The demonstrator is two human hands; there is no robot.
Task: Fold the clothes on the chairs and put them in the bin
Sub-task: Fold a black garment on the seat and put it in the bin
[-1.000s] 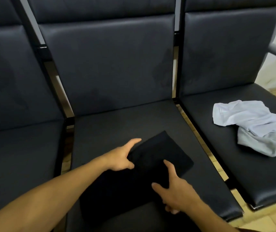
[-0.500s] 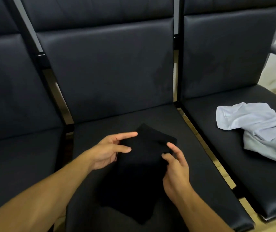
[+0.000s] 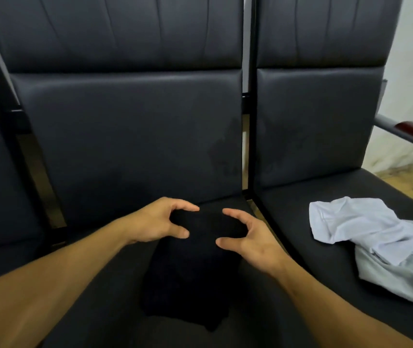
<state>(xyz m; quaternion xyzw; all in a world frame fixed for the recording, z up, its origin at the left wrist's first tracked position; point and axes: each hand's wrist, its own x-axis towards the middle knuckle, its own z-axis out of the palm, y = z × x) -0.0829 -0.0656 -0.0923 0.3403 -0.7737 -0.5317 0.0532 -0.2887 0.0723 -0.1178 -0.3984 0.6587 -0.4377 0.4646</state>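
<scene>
My grip is two-handed: my left hand and right hand each curl thumb and fingers over the far end of the folded black cloth garment, pinching it from opposite sides. The garment lies on the middle black padded chair seat, its long axis running from my hands back toward me. Both hands sit equally near that far edge. A crumpled white and grey cloth pile waits, unfolded, on the right-hand seat, well apart. I see no bin.
</scene>
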